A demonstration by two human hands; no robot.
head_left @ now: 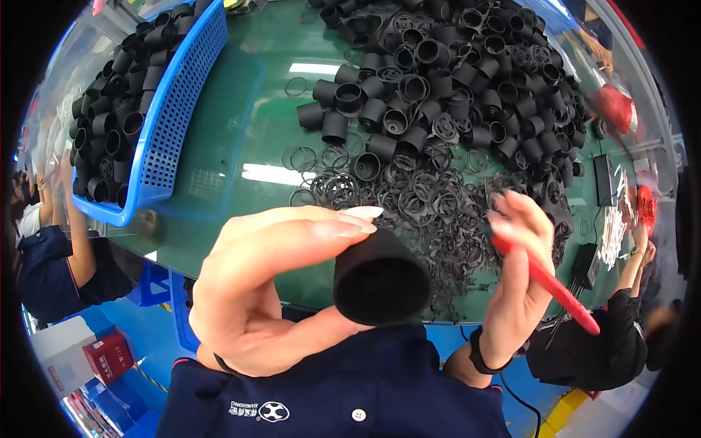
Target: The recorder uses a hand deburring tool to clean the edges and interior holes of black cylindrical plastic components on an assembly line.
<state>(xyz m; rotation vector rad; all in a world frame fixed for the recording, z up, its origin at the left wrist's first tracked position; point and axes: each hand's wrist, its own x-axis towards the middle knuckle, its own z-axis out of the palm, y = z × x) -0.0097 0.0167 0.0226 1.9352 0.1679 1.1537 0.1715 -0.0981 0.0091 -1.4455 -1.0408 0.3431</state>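
Observation:
My left hand (263,285) grips a black cup-shaped part (383,281) between thumb and fingers, its round opening turned toward me. My right hand (522,270) is closed around a red-handled tool (551,288); the tool's working end is hidden by the fingers, which are a little blurred. The two hands are apart, both raised over the near edge of the green table. Just beyond them lies a heap of thin black rings and trimmings (431,197). Farther back is a large pile of similar black cups (445,80).
A blue perforated basket (171,124) full of black cups stands at the left. Right of the pile are a red bag (615,108), a dark box (604,179) and a bundle of white strips (613,230). Other people work at both sides, one (599,343) close on the right.

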